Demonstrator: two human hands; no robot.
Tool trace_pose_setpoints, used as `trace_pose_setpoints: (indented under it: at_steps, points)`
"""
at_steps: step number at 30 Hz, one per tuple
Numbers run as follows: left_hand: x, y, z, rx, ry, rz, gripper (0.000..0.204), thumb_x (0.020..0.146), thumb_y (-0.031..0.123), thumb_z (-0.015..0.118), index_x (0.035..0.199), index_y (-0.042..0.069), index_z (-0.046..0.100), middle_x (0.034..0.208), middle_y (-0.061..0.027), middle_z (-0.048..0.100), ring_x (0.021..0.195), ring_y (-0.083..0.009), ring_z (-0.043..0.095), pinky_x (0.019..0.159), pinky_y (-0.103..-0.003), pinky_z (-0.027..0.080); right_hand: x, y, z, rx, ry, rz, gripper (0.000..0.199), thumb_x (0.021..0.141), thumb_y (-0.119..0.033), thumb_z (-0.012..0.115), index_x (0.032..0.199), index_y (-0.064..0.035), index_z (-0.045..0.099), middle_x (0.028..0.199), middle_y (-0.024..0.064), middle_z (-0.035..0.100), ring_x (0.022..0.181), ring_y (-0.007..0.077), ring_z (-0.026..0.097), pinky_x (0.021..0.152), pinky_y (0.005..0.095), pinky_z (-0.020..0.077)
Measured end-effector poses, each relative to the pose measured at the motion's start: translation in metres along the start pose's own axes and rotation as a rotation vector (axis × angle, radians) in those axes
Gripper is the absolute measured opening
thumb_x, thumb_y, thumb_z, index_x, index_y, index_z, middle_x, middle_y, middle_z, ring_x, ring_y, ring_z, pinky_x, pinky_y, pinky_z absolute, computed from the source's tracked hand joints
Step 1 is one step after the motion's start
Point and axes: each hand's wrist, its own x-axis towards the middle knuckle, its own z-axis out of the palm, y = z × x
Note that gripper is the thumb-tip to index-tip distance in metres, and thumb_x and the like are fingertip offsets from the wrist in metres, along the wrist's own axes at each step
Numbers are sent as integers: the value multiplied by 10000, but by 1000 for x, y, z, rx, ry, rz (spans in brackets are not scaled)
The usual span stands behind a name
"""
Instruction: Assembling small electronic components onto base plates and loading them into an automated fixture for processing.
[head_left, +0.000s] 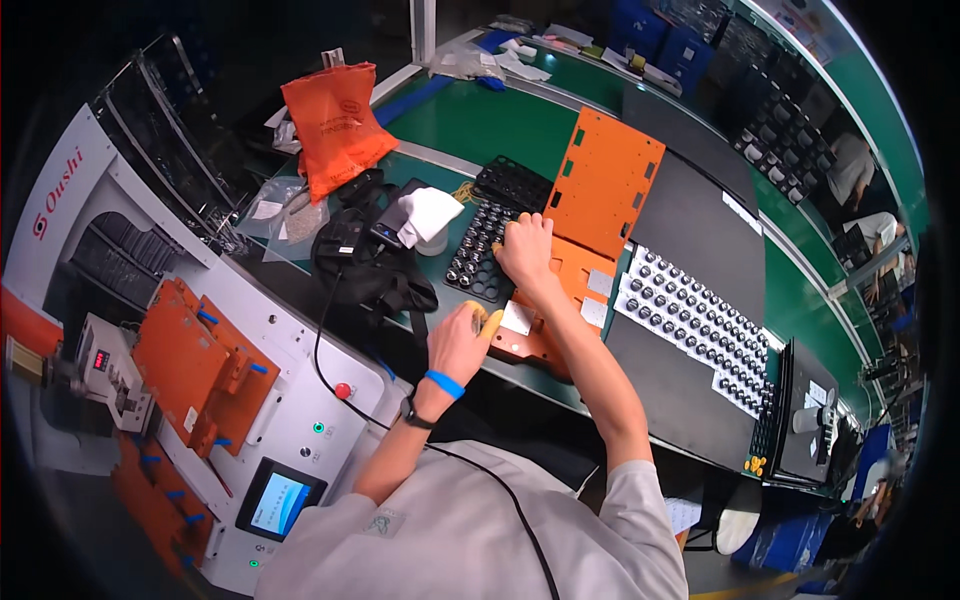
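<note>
My right hand is closed, its fingertips bent down at the right edge of a black tray that holds rows of small round black-and-silver parts. Whatever those fingers pinch is hidden. My left hand, with yellow finger covers and curled fingers, hovers by the near left corner of an orange fixture; what it holds, if anything, is too small to make out. White square plates lie on the fixture's base. Its orange lid stands opened away from me, with slots along its edges.
Right of the fixture, white sheets carry many round parts in rows on a black mat. An empty-looking black tray, a black bag and an orange plastic bag lie beyond. A machine with a screen stands at left.
</note>
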Motion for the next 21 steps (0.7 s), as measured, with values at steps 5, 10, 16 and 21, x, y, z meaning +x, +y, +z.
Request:
trace_pose_setpoints:
  at_steps: [5,10,16,21]
  points:
    - [-27,-50,-22,-795,-452,-297,280,1036,353,454,1163,112,521,865,15,453,644,-79,392,579,-251,408,8,-4,2,21,-42,-7,302,706,-298,809,809,-19,756,940,151,669,992,300,587,895,427,415]
    - [-31,-56,-36,-1274,-678,-347,307,1000,307,408,1213,105,496,900,-19,475,741,-115,468,653,-274,440,11,-1,-3,11,-49,-16,291,700,-275,793,787,-2,746,935,169,676,970,311,607,878,424,431]
    - [-27,-33,-39,-1464,-539,-398,384,1025,338,429,1281,67,521,1099,-107,619,728,-133,481,647,-282,445,-9,-15,-52,213,80,28,257,696,-245,783,795,-25,693,925,135,651,944,289,592,879,421,420]
    - [-27,-39,-28,-1527,-658,-351,572,1054,546,423,1313,55,561,1092,-97,648,679,-111,488,591,-259,418,-57,-37,-130,726,176,29,209,727,-118,771,863,-71,619,887,53,604,875,240,525,829,354,394]
